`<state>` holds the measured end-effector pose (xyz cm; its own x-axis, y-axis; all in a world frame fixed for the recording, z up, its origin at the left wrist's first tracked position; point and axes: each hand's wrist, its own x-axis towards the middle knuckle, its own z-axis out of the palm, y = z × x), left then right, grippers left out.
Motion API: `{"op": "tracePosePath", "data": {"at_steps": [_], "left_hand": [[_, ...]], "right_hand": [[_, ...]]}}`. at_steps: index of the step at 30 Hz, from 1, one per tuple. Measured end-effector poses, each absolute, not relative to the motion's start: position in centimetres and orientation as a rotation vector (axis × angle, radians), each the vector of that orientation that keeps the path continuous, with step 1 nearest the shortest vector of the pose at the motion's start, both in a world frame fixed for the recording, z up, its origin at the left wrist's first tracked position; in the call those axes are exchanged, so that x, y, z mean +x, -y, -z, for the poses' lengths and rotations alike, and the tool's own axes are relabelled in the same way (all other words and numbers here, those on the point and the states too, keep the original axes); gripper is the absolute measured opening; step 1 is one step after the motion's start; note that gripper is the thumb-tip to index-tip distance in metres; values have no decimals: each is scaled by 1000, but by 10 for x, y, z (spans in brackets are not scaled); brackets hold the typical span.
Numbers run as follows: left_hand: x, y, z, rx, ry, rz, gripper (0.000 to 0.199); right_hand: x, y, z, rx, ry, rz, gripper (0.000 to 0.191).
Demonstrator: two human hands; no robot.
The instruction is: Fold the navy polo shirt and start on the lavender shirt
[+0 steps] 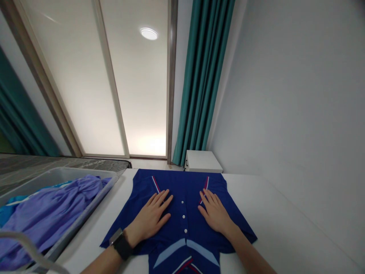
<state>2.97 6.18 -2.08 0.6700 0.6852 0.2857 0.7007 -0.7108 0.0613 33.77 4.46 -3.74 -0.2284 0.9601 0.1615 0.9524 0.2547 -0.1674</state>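
A dark blue short-sleeved shirt [178, 184] lies spread on the white table [273, 224], its collar end toward me. White buttons run down its middle, with light blue panels below them and red and white striped trim. My left hand [152, 213] rests flat on the shirt's left half, fingers spread, over one striped trim line; a dark watch is on that wrist. On the right half, my right hand [215, 211] lies flat with its fingers apart, touching the other striped trim. Neither hand grips the fabric.
On the left stands a grey plastic bin [94, 213] holding purple and blue clothes [62, 213]. A pale curved bar [25, 243] crosses the lower left corner. Beyond the table are a small white cabinet [202, 160], a green curtain [203, 76] and frosted sliding doors [139, 95]. A wall [299, 95] borders the right.
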Motion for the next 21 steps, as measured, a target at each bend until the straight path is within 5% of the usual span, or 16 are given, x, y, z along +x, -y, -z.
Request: {"op": "tracePosePath", "data": {"at_steps": [21], "left_hand": [[66, -20, -4, -3020, 1162, 455, 63]], "right_hand": [[328, -40, 40, -1888, 2284, -9, 70]]}}
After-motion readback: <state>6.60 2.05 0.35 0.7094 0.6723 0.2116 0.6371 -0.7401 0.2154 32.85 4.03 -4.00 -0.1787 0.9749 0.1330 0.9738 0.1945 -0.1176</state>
